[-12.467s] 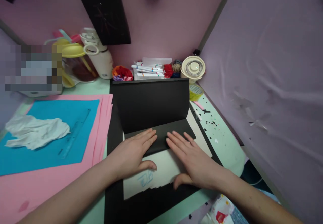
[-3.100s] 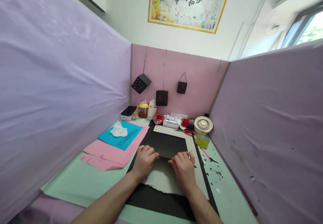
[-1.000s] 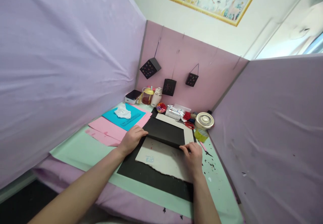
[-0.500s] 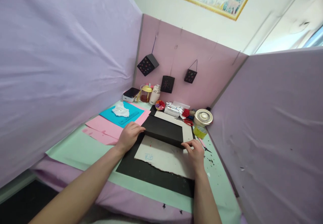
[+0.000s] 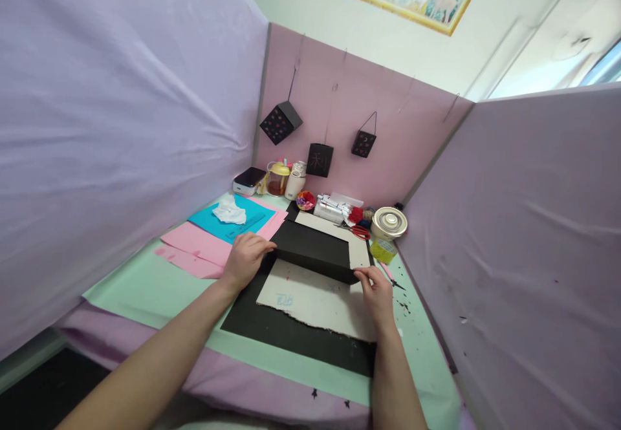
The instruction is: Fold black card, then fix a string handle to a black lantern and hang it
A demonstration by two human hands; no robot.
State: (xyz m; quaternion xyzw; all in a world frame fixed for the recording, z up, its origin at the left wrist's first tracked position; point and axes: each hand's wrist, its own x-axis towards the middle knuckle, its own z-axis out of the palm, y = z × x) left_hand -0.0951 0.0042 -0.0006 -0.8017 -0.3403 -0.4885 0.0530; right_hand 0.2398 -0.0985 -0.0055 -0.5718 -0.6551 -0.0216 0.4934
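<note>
The fingers (image 5: pixel 266 245) of the left hand (image 5: pixel 244 258) pinch the near left corner of a folded black paper (image 5: pixel 313 247), beside the pink sheets (image 5: pixel 194 242) and the blue sheet (image 5: pixel 252 218) with its crumpled white cloth or tissue (image 5: pixel 229 211). The black paper spans both hands and lies over a grey cardboard (image 5: pixel 310 297) with a torn near edge, itself on a larger black sheet (image 5: pixel 291 333) across the tabletop (image 5: pixel 130 294). The right hand (image 5: pixel 378 291) grips the near right corner between fingertips and thumb, with red-handled scissors (image 5: pixel 360 232) and a tape roll (image 5: pixel 383 251) beyond it. A strip along the near edge sits at an angle, so the step in hand looks like shaping a crease; whether it turns up or down is unclear. The next move probably calls for level corners and even pressure along that strip.
</note>
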